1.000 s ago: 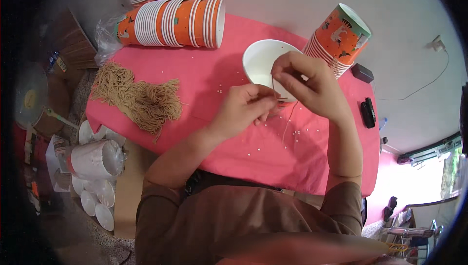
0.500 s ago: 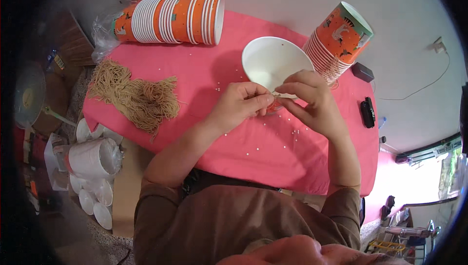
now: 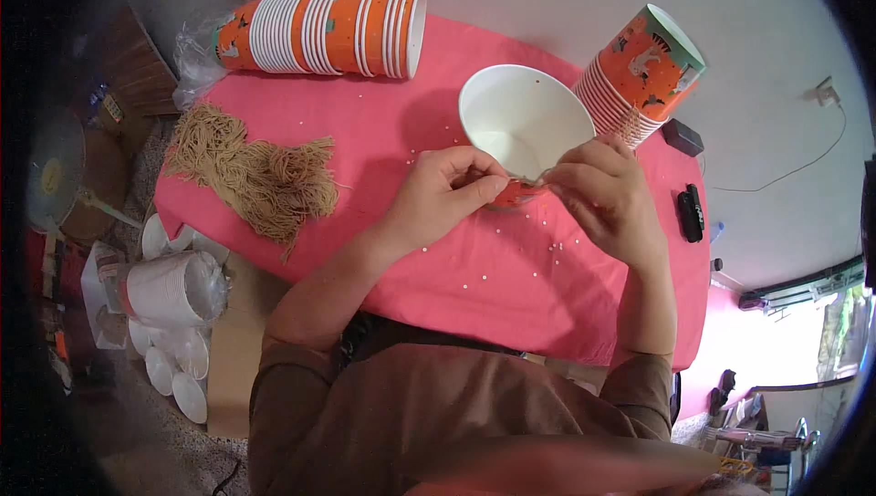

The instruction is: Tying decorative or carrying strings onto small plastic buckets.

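A paper bucket [image 3: 497, 122], white inside and orange outside, stands on the pink-covered table before me. One small dark spot, perhaps a hole, shows near its far rim. My left hand [image 3: 436, 197] is at the bucket's near rim, thumb and forefinger pinched on a short length of tan cord [image 3: 526, 179]. On the other side, my right hand [image 3: 610, 197] pinches the same cord with its fingertips. The cord runs between both hands along the near rim; its exact path at the rim is hidden by fingers. A bundle of tan cords [image 3: 260, 172] lies at the left.
A stack of orange buckets [image 3: 347, 29] lies on its side at the back left. Another bucket stack [image 3: 643, 62] stands upside down at the right, near a dark box [image 3: 683, 137] and a black object [image 3: 691, 213]. Small white dots litter the cloth. White cups [image 3: 164, 291] sit lower left.
My hands have moved apart, the right one shifting right, and more cord shows between them. The bucket's near rim is more visible now.
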A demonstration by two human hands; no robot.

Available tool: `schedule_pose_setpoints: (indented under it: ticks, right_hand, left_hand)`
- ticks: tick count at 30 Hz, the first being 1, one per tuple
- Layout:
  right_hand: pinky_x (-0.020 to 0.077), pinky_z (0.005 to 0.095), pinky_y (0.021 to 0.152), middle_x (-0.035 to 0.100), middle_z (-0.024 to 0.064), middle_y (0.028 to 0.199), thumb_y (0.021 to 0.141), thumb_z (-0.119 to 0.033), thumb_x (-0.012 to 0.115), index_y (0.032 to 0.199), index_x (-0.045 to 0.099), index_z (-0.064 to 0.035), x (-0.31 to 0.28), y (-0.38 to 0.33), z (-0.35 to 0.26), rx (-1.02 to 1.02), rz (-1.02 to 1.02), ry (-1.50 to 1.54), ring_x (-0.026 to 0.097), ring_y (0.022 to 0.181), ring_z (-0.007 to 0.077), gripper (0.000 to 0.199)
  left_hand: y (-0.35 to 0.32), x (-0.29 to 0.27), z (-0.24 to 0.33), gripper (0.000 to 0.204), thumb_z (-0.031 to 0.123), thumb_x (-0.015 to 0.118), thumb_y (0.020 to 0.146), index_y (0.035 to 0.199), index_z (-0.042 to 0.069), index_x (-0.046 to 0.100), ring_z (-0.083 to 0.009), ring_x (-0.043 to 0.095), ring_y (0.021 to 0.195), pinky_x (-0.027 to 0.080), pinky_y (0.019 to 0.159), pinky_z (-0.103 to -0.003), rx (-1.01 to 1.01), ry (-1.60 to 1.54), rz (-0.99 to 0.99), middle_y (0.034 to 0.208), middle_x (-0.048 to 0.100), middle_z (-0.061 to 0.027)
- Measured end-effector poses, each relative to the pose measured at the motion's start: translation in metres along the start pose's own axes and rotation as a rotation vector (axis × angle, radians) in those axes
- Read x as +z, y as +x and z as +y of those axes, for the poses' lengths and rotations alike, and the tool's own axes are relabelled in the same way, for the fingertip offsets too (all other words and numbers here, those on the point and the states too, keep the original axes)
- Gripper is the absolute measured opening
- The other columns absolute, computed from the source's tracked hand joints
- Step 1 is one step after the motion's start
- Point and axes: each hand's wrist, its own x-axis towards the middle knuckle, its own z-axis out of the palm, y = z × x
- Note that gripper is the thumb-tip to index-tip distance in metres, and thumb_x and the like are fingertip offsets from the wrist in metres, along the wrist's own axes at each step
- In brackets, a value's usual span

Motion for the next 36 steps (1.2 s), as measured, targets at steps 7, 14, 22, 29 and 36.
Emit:
schedule_pose_setpoints:
  ticks: [7,14,22,29,36]
  right_hand:
    - [0.0429,0.0367,0.074,0.059,0.0037,0.081,0.069,-0.007,0.072,0.089,0.066,-0.0073,0.015,0.008,0.0,-0.146,0.016,-0.149,0.058,0.076,0.0219,0.021]
    - [0.043,0.0379,0.077,0.058,0.0045,0.08,0.069,-0.012,0.071,0.084,0.064,-0.0082,0.023,0.007,-0.001,-0.092,0.0,-0.125,0.059,0.075,0.0233,0.017]
    - [0.0437,0.04,0.065,0.057,0.0117,0.072,0.079,-0.008,0.066,0.08,0.061,-0.0026,0.028,0.005,0.002,0.108,-0.068,0.248,0.057,0.07,0.0312,0.008]
    - [0.0447,0.0399,0.061,0.058,0.0143,0.07,0.083,-0.009,0.063,0.081,0.062,0.0003,0.031,0.008,0.004,0.215,-0.142,0.39,0.058,0.069,0.0313,0.01]
    - [0.0455,0.0363,0.058,0.058,0.0145,0.071,0.08,-0.009,0.068,0.082,0.063,0.0007,0.033,0.008,-0.003,0.377,-0.135,0.313,0.058,0.066,0.026,0.011]
  left_hand:
    - [0.0,0.009,0.002,0.014,0.01,0.059,0.092,0.097,-0.002,0.064,-0.005,0.056,0.076,0.048,0.071,-0.021,-0.062,-0.12,0.012,0.085,0.063,0.0003]
    - [-0.002,0.011,-0.001,0.013,0.008,0.06,0.091,0.099,-0.002,0.063,-0.0056,0.058,0.079,0.049,0.071,-0.021,-0.151,-0.232,-0.009,0.088,0.064,-0.0016]
    - [-0.003,0.015,-0.011,0.006,-0.003,0.062,0.084,0.089,0.001,0.062,-0.0054,0.059,0.071,0.047,0.059,-0.02,0.211,0.163,0.117,0.081,0.062,-0.0009]
    - [-0.001,0.019,-0.015,0.008,-0.005,0.065,0.082,0.087,0.001,0.063,-0.0064,0.06,0.069,0.046,0.055,-0.021,0.437,0.223,0.231,0.083,0.062,-0.0034]
    - [-0.005,0.014,-0.012,0.006,0.002,0.059,0.088,0.094,0.002,0.06,-0.0048,0.054,0.068,0.044,0.058,-0.019,0.145,-0.104,0.136,0.083,0.06,-0.0001]
